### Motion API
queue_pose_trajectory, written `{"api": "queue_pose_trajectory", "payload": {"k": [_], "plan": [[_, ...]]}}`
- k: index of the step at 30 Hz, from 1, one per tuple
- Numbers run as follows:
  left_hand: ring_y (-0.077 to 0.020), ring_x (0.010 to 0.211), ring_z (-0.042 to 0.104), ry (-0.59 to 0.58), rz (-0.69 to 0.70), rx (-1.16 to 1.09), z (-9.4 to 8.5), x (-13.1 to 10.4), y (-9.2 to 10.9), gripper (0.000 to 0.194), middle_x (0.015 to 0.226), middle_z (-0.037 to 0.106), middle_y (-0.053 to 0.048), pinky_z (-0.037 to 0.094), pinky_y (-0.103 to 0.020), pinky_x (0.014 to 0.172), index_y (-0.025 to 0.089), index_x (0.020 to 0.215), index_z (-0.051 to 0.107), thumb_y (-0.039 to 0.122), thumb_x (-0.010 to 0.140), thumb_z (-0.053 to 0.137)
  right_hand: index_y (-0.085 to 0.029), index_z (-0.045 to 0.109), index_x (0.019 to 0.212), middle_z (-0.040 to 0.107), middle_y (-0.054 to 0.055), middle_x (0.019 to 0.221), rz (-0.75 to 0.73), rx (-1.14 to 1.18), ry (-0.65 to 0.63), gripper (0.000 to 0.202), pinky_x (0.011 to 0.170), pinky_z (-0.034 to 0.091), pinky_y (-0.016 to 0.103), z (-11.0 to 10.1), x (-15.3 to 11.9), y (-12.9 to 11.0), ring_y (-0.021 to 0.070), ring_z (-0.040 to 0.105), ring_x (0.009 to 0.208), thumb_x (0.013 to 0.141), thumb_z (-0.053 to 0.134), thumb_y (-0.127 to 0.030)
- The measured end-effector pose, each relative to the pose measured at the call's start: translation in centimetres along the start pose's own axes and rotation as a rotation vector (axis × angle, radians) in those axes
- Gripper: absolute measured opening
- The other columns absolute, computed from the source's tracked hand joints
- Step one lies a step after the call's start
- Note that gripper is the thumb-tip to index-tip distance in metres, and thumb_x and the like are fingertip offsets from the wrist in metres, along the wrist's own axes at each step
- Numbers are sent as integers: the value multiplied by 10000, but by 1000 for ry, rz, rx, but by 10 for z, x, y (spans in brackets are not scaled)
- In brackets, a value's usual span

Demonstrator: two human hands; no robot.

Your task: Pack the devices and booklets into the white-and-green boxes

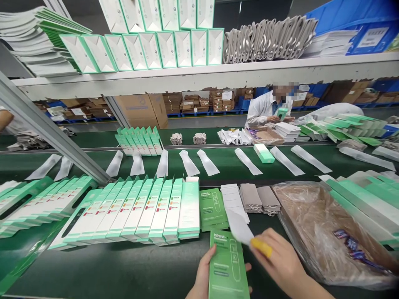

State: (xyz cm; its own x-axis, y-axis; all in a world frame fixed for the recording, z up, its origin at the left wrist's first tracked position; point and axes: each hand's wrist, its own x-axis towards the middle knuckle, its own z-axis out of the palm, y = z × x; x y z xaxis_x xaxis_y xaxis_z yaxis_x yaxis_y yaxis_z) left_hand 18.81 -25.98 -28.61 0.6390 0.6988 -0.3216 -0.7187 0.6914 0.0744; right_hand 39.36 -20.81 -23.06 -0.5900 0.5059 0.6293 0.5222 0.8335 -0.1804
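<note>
My left hand [204, 272] holds a green booklet [227, 265] printed "Infrared Thermometer", its thumb on the left edge and fingertips showing at the right. My right hand [274, 257], with a yellow cover on one finger, pinches the lower end of a white printed sheet [240, 226] just above and right of the booklet. The sheet's upper part lies over a stack of white leaflets [229, 195]. More green booklets [213, 207] lie left of that stack, and folded grey pouches [252, 198] lie to its right.
Green-and-white boxes [134, 207] stand in a row at left. A plastic-lined tray [305, 207] is at right. White sleeves [188, 162] lie along the belt behind. Overhead, a shelf [187, 77] carries boxes and pouches. A person in white [262, 106] sits across the line.
</note>
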Motion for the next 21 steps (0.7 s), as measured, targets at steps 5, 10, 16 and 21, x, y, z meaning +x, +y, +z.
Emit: {"api": "queue_pose_trajectory", "payload": {"k": [5,10,16,21], "plan": [[-321,890,708,168,169,-5,15,22,-1,521,866,772,-169,490,-385,847,6,1072,651,457,815,610,-228,648,807,704,-5,838,-118,188,-344,86,719,501,320,-1,1,-33,171,615,790,871,672,-280],[-315,771,721,267,229,146,22,25,4,512,780,768,-129,514,-396,764,30,1181,609,221,708,654,-215,641,1156,678,88,1192,51,155,-252,237,937,513,405,-11,18,-11,232,598,1105,934,563,-237],[-259,715,723,277,355,338,40,19,12,483,841,774,-127,546,-378,711,89,1210,601,169,746,713,-133,574,1293,631,144,1299,141,-100,-196,371,1004,490,540,9,44,14,317,523,1256,935,536,-221],[-272,796,737,314,393,378,49,18,19,360,907,773,-136,558,-387,770,98,1098,633,281,802,727,-126,552,1290,644,157,1243,235,-80,-133,365,1001,503,532,27,37,17,320,554,1212,950,526,-255]]}}
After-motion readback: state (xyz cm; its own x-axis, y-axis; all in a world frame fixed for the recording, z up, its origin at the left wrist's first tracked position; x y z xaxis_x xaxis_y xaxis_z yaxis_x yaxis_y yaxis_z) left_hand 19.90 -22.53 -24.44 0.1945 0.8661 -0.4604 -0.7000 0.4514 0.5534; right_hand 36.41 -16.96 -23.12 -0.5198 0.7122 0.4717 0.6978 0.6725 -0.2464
